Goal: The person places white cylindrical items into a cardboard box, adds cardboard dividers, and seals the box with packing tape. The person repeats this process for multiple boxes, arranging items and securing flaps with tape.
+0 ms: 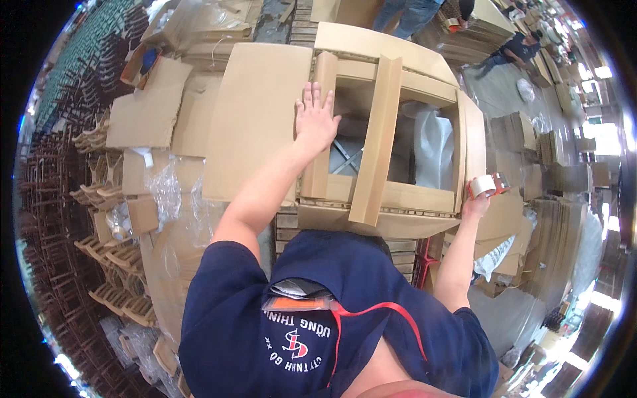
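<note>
In front of me stands an open cardboard box (424,198) with its flaps folded outward. My left hand (317,123) lies flat, fingers spread, on the box's left side, over a folded cardboard strip (317,176) and the edge of the wide left flap (255,126). A second, V-folded cardboard strip (378,139) spans the opening at a slight tilt. Crossed bars (346,158) and a piece wrapped in silvery foam (434,149) show inside. Beside the right flap (472,149), my right hand (474,205) grips a red tape dispenser (492,185) with a pale roll.
Slatted pallet wood (401,251) shows under the box. Loose cardboard (147,109) and clear plastic wrap (164,192) lie to the left, near wooden chair frames (119,255). Cardboard stacks (541,239) stand at right. One person (408,16) is beyond the box, another (517,50) farther right.
</note>
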`<state>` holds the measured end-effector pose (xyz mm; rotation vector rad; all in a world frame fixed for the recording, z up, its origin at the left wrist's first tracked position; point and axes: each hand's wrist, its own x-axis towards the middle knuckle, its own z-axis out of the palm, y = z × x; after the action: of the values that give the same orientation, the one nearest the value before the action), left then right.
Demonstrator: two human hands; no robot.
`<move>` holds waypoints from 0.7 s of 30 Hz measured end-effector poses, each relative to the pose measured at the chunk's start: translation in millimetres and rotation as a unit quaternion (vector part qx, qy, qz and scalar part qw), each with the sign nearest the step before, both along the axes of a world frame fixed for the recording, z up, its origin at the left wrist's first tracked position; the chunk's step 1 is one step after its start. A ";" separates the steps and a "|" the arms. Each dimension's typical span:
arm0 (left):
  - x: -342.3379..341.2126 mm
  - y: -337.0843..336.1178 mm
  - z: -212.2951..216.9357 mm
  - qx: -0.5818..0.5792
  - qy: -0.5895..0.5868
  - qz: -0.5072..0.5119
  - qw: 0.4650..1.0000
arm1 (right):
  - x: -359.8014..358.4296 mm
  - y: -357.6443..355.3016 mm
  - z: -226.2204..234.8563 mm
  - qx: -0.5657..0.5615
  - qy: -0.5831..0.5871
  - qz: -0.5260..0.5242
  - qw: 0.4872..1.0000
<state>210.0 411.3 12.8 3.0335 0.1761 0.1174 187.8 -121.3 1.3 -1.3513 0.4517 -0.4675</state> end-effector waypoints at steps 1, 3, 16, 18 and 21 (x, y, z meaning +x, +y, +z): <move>4.9 -8.0 0.8 0.039 0.017 0.013 0.999 | -0.6 1.6 -0.3 0.019 -0.003 0.003 1.000; 17.5 -23.7 4.6 0.050 0.027 -0.004 0.998 | -6.2 1.6 -1.1 0.050 -0.001 -0.003 0.999; -14.5 -7.8 11.8 -0.075 -0.097 -0.082 0.989 | -19.7 -20.6 -4.6 0.118 -0.035 0.008 0.992; -52.4 -8.0 -11.4 -0.039 -0.037 -0.092 0.994 | -11.1 -14.8 -7.1 0.141 -0.041 -0.002 0.989; -50.0 -18.7 -9.2 -0.009 -0.078 -0.091 0.993 | -11.9 -21.9 -5.1 0.180 -0.042 0.021 0.982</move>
<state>160.0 392.5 3.6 2.9876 -0.1102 0.3331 175.9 -143.2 -3.8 -0.9853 0.4143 -0.3848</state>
